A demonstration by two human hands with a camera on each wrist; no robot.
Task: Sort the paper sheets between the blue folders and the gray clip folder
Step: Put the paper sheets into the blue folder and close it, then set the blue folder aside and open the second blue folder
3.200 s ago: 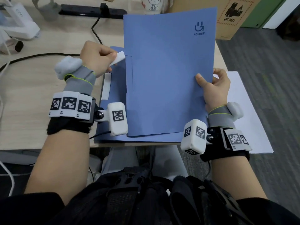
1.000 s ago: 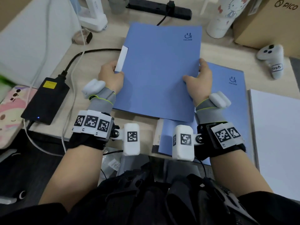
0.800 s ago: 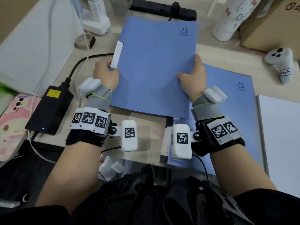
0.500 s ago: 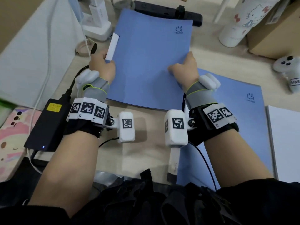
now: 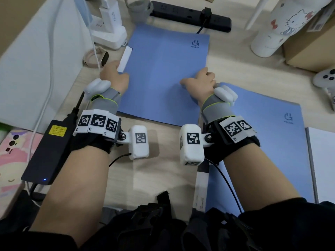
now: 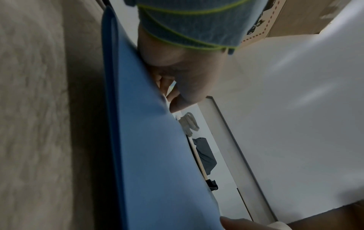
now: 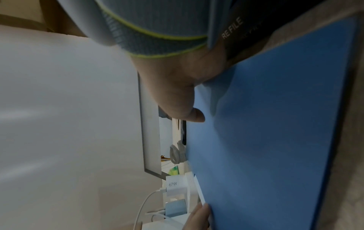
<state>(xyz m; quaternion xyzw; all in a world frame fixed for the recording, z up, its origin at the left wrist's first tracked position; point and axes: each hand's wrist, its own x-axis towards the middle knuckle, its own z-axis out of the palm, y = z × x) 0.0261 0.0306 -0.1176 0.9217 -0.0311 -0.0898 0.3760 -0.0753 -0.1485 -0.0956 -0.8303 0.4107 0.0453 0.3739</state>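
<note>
A blue folder (image 5: 163, 75) with a white label tab (image 5: 125, 58) lies low at the back middle of the desk. My left hand (image 5: 118, 75) grips its left edge just below the tab, thumb on top. My right hand (image 5: 192, 81) grips its right edge, thumb on the cover and fingers curled under. The right wrist view shows that thumb (image 7: 195, 116) pressed on the folder (image 7: 275, 140). A second blue folder (image 5: 268, 151) lies flat to the right, under my right forearm. A grey folder spine (image 5: 201, 187) shows beneath its left edge. White paper sheets (image 5: 322, 165) lie at the far right.
A black power strip (image 5: 190, 17) and a white charger (image 5: 110, 29) stand just behind the held folder. A white bottle (image 5: 282, 28), a cardboard box (image 5: 311, 46) and a white controller (image 5: 326, 80) sit at the back right. A black power brick (image 5: 49, 151) lies at the left.
Both hands have carried the blue folder off the second folder, to the left and towards the back of the desk, and lowered it nearly flat. Both grips are unchanged.
</note>
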